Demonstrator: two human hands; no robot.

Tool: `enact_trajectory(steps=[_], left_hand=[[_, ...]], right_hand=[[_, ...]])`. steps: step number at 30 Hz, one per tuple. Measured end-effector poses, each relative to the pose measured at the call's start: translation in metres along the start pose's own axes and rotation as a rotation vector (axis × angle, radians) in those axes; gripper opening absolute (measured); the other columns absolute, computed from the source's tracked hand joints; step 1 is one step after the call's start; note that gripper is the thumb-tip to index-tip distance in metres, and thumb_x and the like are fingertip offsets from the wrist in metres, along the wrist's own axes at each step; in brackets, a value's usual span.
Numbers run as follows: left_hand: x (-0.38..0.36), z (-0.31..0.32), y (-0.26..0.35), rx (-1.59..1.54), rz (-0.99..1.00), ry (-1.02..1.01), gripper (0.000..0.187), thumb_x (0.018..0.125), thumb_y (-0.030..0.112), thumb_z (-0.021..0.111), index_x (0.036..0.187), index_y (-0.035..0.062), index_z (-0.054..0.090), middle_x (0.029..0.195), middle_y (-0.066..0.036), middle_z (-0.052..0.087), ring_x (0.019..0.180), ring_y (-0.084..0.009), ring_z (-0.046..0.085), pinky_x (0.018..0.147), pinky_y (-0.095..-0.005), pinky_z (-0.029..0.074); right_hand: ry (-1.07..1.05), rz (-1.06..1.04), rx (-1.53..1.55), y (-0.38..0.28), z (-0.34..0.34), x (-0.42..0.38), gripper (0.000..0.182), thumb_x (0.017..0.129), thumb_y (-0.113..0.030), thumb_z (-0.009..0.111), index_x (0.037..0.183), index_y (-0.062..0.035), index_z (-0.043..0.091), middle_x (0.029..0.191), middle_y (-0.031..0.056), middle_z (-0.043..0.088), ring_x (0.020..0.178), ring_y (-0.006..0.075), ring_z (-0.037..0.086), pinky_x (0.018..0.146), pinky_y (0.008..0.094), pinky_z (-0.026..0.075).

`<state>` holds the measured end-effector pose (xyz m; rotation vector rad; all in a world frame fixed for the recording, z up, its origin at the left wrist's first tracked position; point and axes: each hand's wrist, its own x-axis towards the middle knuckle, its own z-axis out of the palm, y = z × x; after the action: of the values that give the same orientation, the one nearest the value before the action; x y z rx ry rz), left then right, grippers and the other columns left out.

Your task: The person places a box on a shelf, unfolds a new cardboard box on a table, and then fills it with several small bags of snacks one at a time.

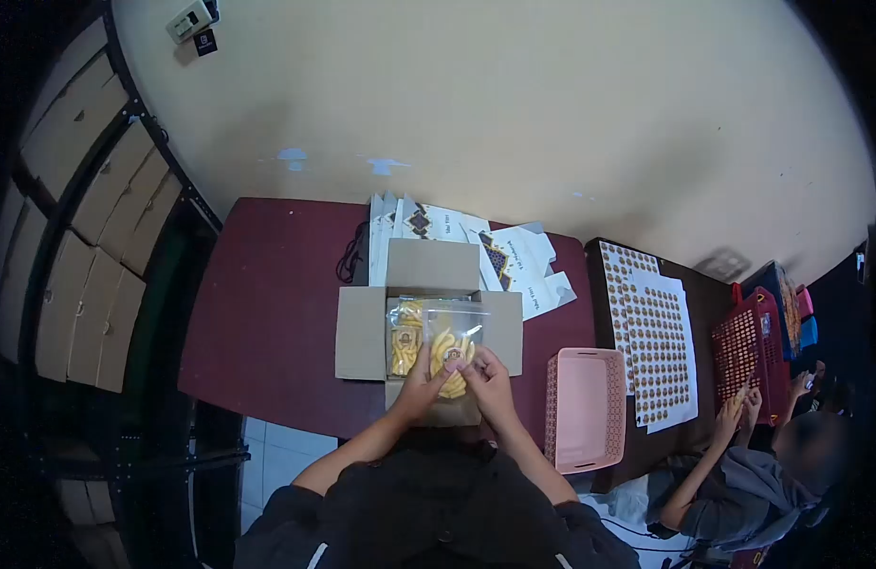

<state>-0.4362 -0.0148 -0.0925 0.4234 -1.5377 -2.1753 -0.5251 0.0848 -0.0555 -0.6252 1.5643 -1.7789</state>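
Observation:
Both hands are closed on a clear zip bag (pixel 455 327) of yellow stick-shaped snacks with a round brown label on its front. My left hand (pixel 419 391) grips its lower left side, and my right hand (pixel 489 385) pinches the lower right side near the label. The bag is held over an open cardboard box (pixel 360 334) whose flaps are folded outward. Inside the box, on the left, lie similar snack bags (pixel 405 343). The held bag and my hands hide the right part of the box's inside.
Printed white cartons (pixel 523 266) lie flat behind the box on the maroon table (pixel 267 303). A pink basket (pixel 586 408) stands to the right, before round-sticker sheets (pixel 661 341). Another person (pixel 751 484) works far right near a red basket (pixel 746 346). Boxes fill a shelf (pixel 96 294) at left.

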Motion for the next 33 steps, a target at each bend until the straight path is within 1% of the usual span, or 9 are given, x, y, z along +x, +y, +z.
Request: enact_trajectory(steps=[3, 5, 6, 9, 17, 23, 25, 27, 33], left_hand=[[-0.007, 0.003, 0.019, -0.011, 0.034, 0.092, 0.047, 0.089, 0.021, 0.052, 0.127, -0.0014, 0.034, 0.116, -0.013, 0.051, 0.106, -0.0169, 0.048, 0.09, -0.0285, 0.038], [-0.011, 0.003, 0.032, 0.391, 0.057, 0.074, 0.041, 0.089, 0.02, 0.052, 0.121, -0.0034, 0.04, 0.105, -0.017, 0.057, 0.098, -0.0195, 0.054, 0.084, -0.0306, 0.042], [-0.011, 0.008, 0.032, 0.405, 0.131, 0.129, 0.037, 0.089, 0.019, 0.05, 0.117, -0.0047, 0.043, 0.097, -0.019, 0.059, 0.092, -0.0217, 0.058, 0.08, -0.0324, 0.044], [-0.015, 0.017, 0.054, 0.418, 0.154, 0.125, 0.036, 0.09, 0.019, 0.049, 0.116, -0.0046, 0.043, 0.099, -0.018, 0.059, 0.093, -0.0215, 0.057, 0.081, -0.0321, 0.043], [-0.017, 0.014, 0.031, 0.28, 0.185, 0.057, 0.039, 0.092, 0.022, 0.045, 0.119, -0.005, 0.039, 0.1, -0.015, 0.058, 0.094, -0.0177, 0.054, 0.081, -0.0293, 0.042], [-0.013, -0.004, 0.024, 0.138, 0.023, -0.036, 0.045, 0.093, 0.024, 0.044, 0.124, -0.0058, 0.035, 0.108, -0.012, 0.055, 0.098, -0.0146, 0.051, 0.083, -0.028, 0.042], [-0.015, -0.005, 0.019, 0.044, 0.057, 0.002, 0.042, 0.092, 0.024, 0.046, 0.122, -0.0052, 0.038, 0.107, -0.011, 0.055, 0.099, -0.0142, 0.051, 0.085, -0.0279, 0.041], [-0.017, -0.001, 0.028, 0.16, 0.159, 0.058, 0.037, 0.092, 0.021, 0.047, 0.118, -0.0046, 0.041, 0.104, -0.01, 0.056, 0.097, -0.014, 0.052, 0.084, -0.0277, 0.041], [-0.018, 0.0, 0.03, 0.191, 0.13, 0.095, 0.033, 0.092, 0.02, 0.046, 0.113, -0.0055, 0.044, 0.104, -0.011, 0.056, 0.095, -0.0139, 0.052, 0.082, -0.028, 0.042]], right_hand=[[0.006, 0.021, 0.075, 0.004, 0.013, -0.001, 0.029, 0.088, -0.013, 0.056, 0.112, 0.0013, 0.05, 0.098, 0.0059, 0.06, 0.088, 0.0087, 0.056, 0.076, 0.0221, 0.044], [0.007, 0.002, 0.133, 0.002, 0.018, -0.003, 0.028, 0.089, -0.016, 0.055, 0.11, 0.0016, 0.051, 0.097, 0.006, 0.061, 0.085, 0.0087, 0.056, 0.074, 0.0227, 0.045], [-0.022, 0.01, 0.097, 0.003, 0.016, -0.004, 0.028, 0.09, -0.018, 0.053, 0.11, 0.002, 0.052, 0.097, 0.0061, 0.061, 0.083, 0.0089, 0.056, 0.074, 0.0233, 0.045], [-0.091, 0.026, 0.12, 0.0, 0.012, -0.007, 0.029, 0.092, -0.018, 0.049, 0.112, 0.003, 0.05, 0.1, 0.0059, 0.059, 0.087, 0.0096, 0.055, 0.077, 0.0243, 0.045], [-0.069, 0.066, 0.096, -0.015, 0.011, -0.02, 0.027, 0.094, -0.019, 0.045, 0.108, 0.0025, 0.052, 0.1, 0.0048, 0.058, 0.089, 0.009, 0.054, 0.079, 0.0235, 0.043], [-0.07, 0.06, 0.045, -0.014, 0.01, -0.017, 0.032, 0.095, -0.024, 0.041, 0.104, 0.0024, 0.055, 0.094, 0.004, 0.059, 0.087, 0.0077, 0.053, 0.078, 0.0237, 0.043], [-0.053, 0.013, 0.051, -0.006, 0.015, -0.016, 0.031, 0.094, -0.024, 0.044, 0.104, 0.003, 0.055, 0.091, 0.0037, 0.06, 0.084, 0.0076, 0.053, 0.075, 0.0236, 0.044], [-0.081, -0.036, -0.126, -0.004, 0.02, -0.016, 0.029, 0.094, -0.02, 0.045, 0.111, 0.003, 0.051, 0.1, 0.0051, 0.058, 0.089, 0.0078, 0.053, 0.078, 0.0231, 0.043], [-0.075, -0.012, 0.011, -0.014, 0.03, -0.019, 0.029, 0.094, -0.019, 0.045, 0.11, 0.0038, 0.052, 0.098, 0.0057, 0.059, 0.086, 0.0076, 0.054, 0.075, 0.0226, 0.044]])
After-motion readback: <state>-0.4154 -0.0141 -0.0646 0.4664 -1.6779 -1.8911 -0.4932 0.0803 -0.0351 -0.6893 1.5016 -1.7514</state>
